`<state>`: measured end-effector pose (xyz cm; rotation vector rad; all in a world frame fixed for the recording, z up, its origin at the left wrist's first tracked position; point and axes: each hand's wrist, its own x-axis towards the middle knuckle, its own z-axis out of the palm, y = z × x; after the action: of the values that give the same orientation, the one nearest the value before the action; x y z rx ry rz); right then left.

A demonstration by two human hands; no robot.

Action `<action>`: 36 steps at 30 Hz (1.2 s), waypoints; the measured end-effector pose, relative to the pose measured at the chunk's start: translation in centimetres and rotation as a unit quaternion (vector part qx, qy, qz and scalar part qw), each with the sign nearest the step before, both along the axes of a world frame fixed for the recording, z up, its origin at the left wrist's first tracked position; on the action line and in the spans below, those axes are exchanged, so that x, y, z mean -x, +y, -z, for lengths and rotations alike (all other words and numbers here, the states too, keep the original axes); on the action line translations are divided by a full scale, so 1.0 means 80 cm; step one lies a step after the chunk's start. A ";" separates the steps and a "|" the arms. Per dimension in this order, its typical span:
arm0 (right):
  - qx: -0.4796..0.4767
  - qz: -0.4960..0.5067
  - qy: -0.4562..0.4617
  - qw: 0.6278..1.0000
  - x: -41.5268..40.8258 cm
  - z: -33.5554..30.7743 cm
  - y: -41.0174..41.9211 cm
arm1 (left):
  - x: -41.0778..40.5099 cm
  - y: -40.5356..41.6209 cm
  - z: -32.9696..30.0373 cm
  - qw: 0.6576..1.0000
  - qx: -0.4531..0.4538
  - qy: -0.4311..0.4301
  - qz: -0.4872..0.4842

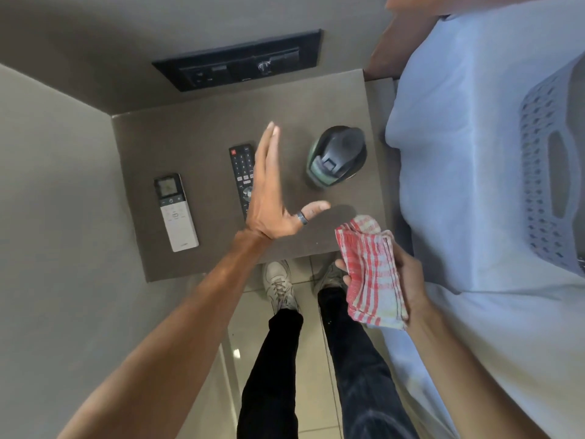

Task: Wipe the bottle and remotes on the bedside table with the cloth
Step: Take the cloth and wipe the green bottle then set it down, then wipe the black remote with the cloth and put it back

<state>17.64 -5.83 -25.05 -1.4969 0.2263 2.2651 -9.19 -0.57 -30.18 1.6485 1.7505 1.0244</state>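
The pale blue bed point(474, 153) lies to the right of everything, with a grey perforated plastic basket point(550, 172) on it, and the square grey-brown worktop point(196, 128) sits against the wall under a black switch panel point(240, 60). On that worktop the dark green bottle with a black flip cap point(337, 156) stands upright, seen from above, just to the right of the left hand's fingers point(266, 153) and beyond the right hand. The left hand point(269, 201) hovers flat, fingers straight and together, thumb splayed, holding nothing; it looks the nearer hand to the bottle. The right hand point(408, 280) is clamped on the folded red-and-white checked cloth point(370, 274) at the worktop's near edge. The slim black remote point(242, 172) lies partly beneath the left fingers, its long axis running away from the person; the white remote with a small screen point(175, 210) lies parallel, further left.
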 end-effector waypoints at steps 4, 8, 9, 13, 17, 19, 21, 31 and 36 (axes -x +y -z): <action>-0.004 -0.031 0.016 0.999 0.011 0.004 -0.012 | -0.006 -0.062 0.016 0.951 0.178 0.073 -0.243; -0.019 -0.075 0.030 0.997 0.035 0.009 -0.011 | -0.005 -0.074 0.031 0.871 0.345 0.096 -0.336; -0.035 -0.084 0.026 0.996 0.042 0.010 -0.009 | -0.002 -0.073 0.037 0.870 0.347 0.084 -0.340; -0.096 -0.118 0.024 0.988 0.072 0.004 0.002 | 0.005 -0.076 0.051 0.879 0.323 0.024 -0.351; -0.113 -0.174 -0.003 0.978 0.108 -0.015 0.015 | 0.015 -0.094 0.038 0.889 0.293 -0.054 -0.348; -0.145 -0.214 -0.038 0.965 0.131 -0.027 0.020 | 0.019 -0.106 0.024 0.891 0.283 -0.087 -0.343; -0.243 -0.238 -0.122 0.932 0.153 -0.036 0.021 | 0.022 -0.120 0.004 0.889 0.265 -0.133 -0.348; -0.790 -0.498 -0.230 0.272 0.221 -0.038 0.026 | 0.045 -0.173 -0.102 0.925 0.185 -0.208 -0.260; -0.809 -0.466 -0.224 0.280 0.220 -0.037 0.015 | 0.061 -0.164 -0.110 0.939 0.177 -0.187 -0.230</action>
<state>0.06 -4.64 -22.10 -0.5883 -2.7050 0.7819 -14.08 -13.68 -21.38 0.7788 1.9471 1.0546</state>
